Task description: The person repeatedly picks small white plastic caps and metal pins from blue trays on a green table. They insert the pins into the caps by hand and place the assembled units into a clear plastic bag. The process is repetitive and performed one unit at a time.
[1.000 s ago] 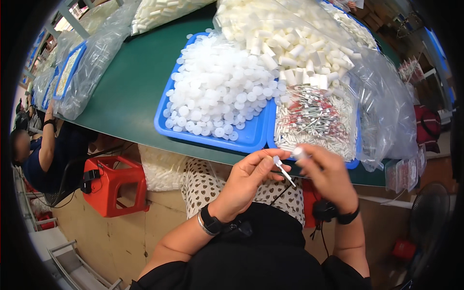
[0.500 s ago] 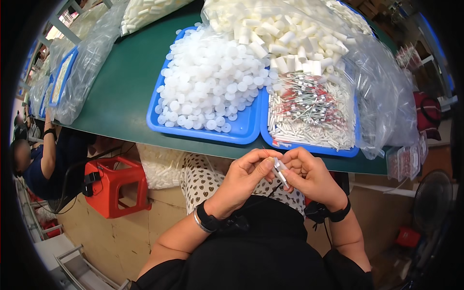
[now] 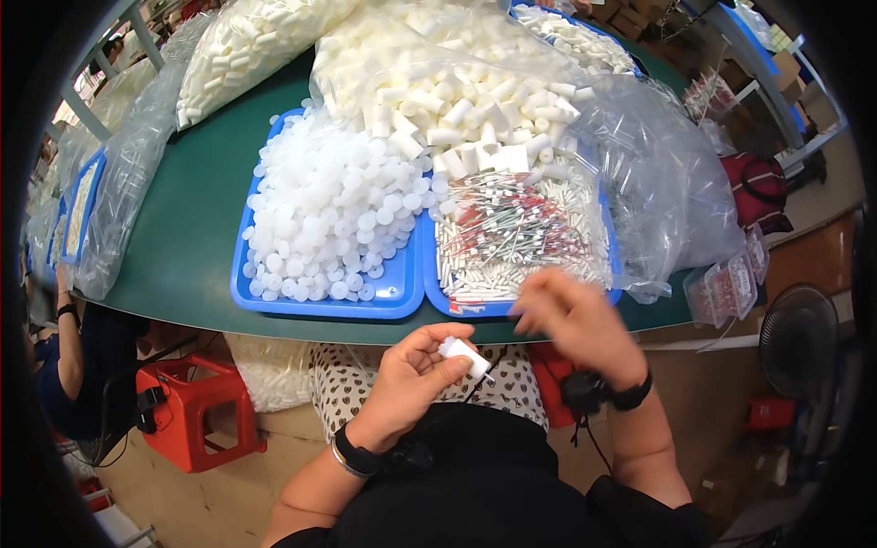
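My left hand (image 3: 400, 376) is closed on a white cylinder (image 3: 468, 357), pinched between thumb and fingers. A wider flat end shows at its top and a thin stem pokes out at its lower end. My right hand (image 3: 583, 324) is raised at the near edge of the right blue tray (image 3: 470, 310), its fingers smeared by motion; whether it holds anything does not show. Short white rods (image 3: 464, 285) fill that tray, with a heap of thin metal-and-red pieces (image 3: 512, 219) on top. The left blue tray (image 3: 397, 297) holds many translucent white discs (image 3: 343, 201).
A plastic bag of white cylinders (image 3: 457, 100) lies behind the trays on the green table (image 3: 174, 247). Crumpled clear plastic (image 3: 671, 183) lies right, near clear boxes (image 3: 722, 288). A red stool (image 3: 196, 411) stands left, near another person (image 3: 91, 356). A fan (image 3: 799, 338) stands right.
My hands have come apart. The left keeps the white cylinder, while the right has moved away toward the right tray. The view has shifted, so the table appears lower and further left.
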The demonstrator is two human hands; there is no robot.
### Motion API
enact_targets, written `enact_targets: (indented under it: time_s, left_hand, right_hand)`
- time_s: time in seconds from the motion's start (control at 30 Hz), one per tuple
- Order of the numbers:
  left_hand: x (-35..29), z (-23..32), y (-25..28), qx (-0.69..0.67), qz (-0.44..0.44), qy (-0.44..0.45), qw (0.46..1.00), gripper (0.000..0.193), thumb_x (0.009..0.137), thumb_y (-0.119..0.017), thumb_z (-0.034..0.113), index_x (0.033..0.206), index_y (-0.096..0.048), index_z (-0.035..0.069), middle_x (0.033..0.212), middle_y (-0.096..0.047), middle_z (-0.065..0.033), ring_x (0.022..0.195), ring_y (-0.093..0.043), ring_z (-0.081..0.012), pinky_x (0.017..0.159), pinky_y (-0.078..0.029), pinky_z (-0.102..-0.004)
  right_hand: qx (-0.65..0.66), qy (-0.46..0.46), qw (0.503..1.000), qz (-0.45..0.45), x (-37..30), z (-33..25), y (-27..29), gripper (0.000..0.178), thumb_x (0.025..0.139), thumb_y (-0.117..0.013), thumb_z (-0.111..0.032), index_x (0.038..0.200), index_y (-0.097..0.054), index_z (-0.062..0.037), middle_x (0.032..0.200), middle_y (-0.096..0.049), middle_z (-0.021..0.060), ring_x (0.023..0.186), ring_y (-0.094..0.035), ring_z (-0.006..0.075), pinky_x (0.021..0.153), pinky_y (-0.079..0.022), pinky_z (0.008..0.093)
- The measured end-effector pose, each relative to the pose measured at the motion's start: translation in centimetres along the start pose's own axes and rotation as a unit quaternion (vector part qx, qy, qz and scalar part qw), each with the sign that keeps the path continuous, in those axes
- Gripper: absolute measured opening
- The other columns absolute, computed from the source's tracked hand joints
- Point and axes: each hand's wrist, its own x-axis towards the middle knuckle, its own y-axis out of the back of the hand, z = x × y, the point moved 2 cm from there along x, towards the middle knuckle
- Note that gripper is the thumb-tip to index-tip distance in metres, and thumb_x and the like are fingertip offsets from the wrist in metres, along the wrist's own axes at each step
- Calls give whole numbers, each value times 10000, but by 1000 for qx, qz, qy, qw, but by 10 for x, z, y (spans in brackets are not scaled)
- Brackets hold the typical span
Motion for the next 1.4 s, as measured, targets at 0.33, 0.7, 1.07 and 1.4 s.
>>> enact_targets:
  time_s: [0.33, 0.7, 1.07, 1.4]
  left_hand:
    - [3, -4, -2, -103, -37, 30, 993, 213, 1008, -538, 153, 1206, -509, 80, 1085, -656, -113, 730, -583, -88, 643, -481, -234]
    - [9, -9, 11, -177, 44, -2, 983, 201, 1034, -519, 222, 1039, -557, 25, 968, -627, -81, 712, -537, -87, 656, -455, -232]
    - [10, -13, 11, -215, 56, -62, 973, 209, 1027, -535, 212, 1098, -482, 23, 1045, -598, -73, 760, -556, -85, 698, -488, -251]
    - [5, -22, 7, 17, 103, -173, 979, 97, 1018, -529, 122, 1076, -512, 46, 1091, -556, -71, 809, -542, -77, 745, -467, -238]
  right_hand:
    - [-592, -9, 766, 248, 58, 73, 95, 132, 879, -603, -100, 888, -522, 4, 822, -653, 257, 695, -644, 439, 635, -503, 523]
    - [-162, 199, 966, -14, -14, -19, -16, 276, 810, -701, -5, 1075, -626, 7, 995, -649, 149, 797, -645, 277, 717, -529, 352]
    - [-135, 238, 962, 11, -15, -5, -59, 303, 826, -683, 11, 1110, -581, 48, 924, -638, 169, 757, -639, 309, 659, -509, 383]
    - [-54, 200, 977, 59, -18, 11, -78, 277, 849, -648, 47, 1114, -571, 55, 970, -641, 186, 800, -665, 318, 701, -538, 362]
